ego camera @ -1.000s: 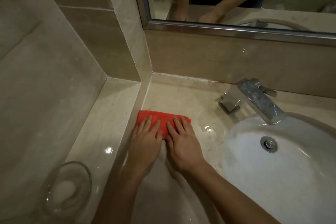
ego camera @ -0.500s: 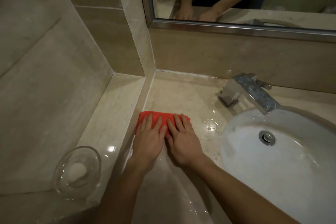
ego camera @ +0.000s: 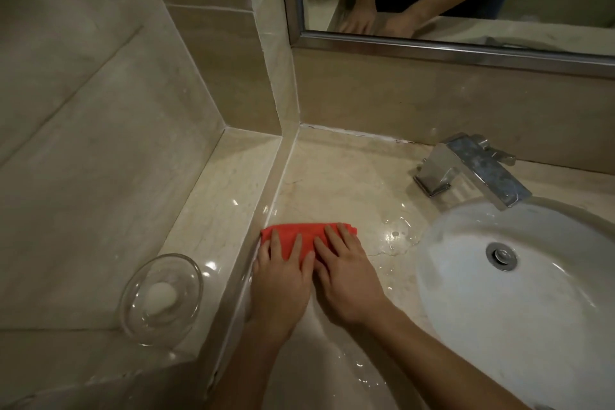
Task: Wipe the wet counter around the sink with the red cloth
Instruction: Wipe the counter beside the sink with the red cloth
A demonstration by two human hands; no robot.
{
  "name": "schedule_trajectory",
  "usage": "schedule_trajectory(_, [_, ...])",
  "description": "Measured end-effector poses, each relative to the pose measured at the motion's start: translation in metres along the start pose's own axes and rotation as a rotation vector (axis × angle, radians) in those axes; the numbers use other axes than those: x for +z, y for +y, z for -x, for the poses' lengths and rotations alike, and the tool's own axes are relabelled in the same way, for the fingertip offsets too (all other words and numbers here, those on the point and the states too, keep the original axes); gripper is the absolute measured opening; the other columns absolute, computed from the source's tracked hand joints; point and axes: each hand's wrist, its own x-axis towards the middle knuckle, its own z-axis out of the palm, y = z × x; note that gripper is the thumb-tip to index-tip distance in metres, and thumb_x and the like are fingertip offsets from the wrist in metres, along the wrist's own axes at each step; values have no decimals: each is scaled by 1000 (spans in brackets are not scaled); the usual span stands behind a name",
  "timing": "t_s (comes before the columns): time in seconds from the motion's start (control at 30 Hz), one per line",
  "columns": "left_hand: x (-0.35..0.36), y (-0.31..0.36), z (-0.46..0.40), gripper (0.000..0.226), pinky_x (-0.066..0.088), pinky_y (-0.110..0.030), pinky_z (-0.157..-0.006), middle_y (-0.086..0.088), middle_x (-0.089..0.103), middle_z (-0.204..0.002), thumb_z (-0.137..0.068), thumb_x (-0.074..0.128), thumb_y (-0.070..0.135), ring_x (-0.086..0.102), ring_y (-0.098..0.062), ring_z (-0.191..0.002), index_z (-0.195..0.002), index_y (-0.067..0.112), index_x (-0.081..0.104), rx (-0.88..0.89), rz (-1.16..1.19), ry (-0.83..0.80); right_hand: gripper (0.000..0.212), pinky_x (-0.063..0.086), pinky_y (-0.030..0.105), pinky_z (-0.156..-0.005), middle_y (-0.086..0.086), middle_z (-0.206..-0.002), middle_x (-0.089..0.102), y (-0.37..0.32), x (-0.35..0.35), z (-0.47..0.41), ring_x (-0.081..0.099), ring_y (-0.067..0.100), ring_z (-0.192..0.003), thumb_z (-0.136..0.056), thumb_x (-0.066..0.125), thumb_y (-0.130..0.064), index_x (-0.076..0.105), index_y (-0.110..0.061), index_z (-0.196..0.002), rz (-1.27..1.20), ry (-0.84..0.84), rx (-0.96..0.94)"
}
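- The red cloth (ego camera: 307,234) lies folded on the table (ego camera: 336,183) at lower centre, against the ledge.
- The left hand (ego camera: 281,280) and right hand (ego camera: 346,273) press it flat, fingers (ego camera: 346,238) straight, gripping nothing.
- A puddle (ego camera: 397,238) between cloth and sink (ego camera: 519,296) remains unwiped, so most of the wiping looks undone.
- No readable writing or brand, not even on the tap (ego camera: 472,166).

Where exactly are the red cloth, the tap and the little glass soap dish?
red cloth (ego camera: 301,232): head view, bare middle of the folded cloth above the fingers.
tap (ego camera: 486,165): head view, top of the chrome spout.
glass soap dish (ego camera: 189,271): head view, right rim.
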Motion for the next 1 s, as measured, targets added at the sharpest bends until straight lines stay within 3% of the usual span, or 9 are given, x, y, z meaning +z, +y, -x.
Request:
schedule_trajectory(0.17, [8,-11,34,91,11,-43,-123,-7,13,-164,-81,-27,63,3,-27,-151,-156,32,15,1,15,-16,54,14,44,-124,9,-155,43,-8,19,36,28,31,-149,-101,33,-40,50,-17,-146,32,37,-22])
schedule_trajectory(0.23, [9,-11,27,96,10,-45,-123,-7,15,-164,-80,-33,63,2,-28,-151,-156,31,17,13,-22,7,56,11,44,-124,11,-157,40,-9,18,33,24,33,-150,-101,30,-41,47,-15,-148,24,41,-20])
schedule_trajectory(0.37, [5,-5,-10,83,6,-47,-123,-8,18,-163,-88,-15,60,3,-29,-150,-154,30,26,13,10,-11,65,2,42,-126,15,-163,26,-7,7,10,9,33,-153,-101,16,-44,35,-12,-154,22,30,-7])
schedule_trajectory(0.47, [3,-2,-49,90,6,-49,-121,-8,18,-163,-86,-24,62,0,-32,-150,-152,29,28,62,-7,-33,77,-2,41,-126,15,-165,17,-1,-4,-14,2,32,-154,-93,2,-49,27,-13,-157,32,30,34])
schedule_trajectory(0.6, [-21,16,-79,60,1,-46,-123,-16,9,-163,-102,17,53,-4,-28,-151,-152,22,27,72,158,-41,76,2,44,-126,15,-165,16,4,-14,-42,4,33,-154,-92,2,-48,27,-15,-157,10,49,86])
schedule_trajectory(0.7, [-32,25,-80,59,1,-46,-123,-21,5,-162,-103,23,51,-5,-31,-151,-152,18,24,75,160,-59,76,7,46,-125,17,-162,26,2,-16,-50,11,35,-152,-92,5,-46,36,-12,-153,4,48,92])
schedule_trajectory(0.9, [-17,11,-45,59,2,-45,-123,-18,5,-163,-103,18,51,-4,-29,-151,-154,22,22,66,129,-33,74,17,48,-124,19,-156,38,1,-13,-28,24,38,-149,-94,11,-46,46,-9,-147,22,17,37])
schedule_trajectory(1.0, [3,-13,-22,67,7,-47,-123,-12,12,-164,-97,-4,50,-3,-31,-151,-155,25,19,124,-79,-85,66,22,47,-122,16,-153,43,0,-6,-5,30,38,-146,-96,20,-42,50,-10,-145,62,-7,-23])
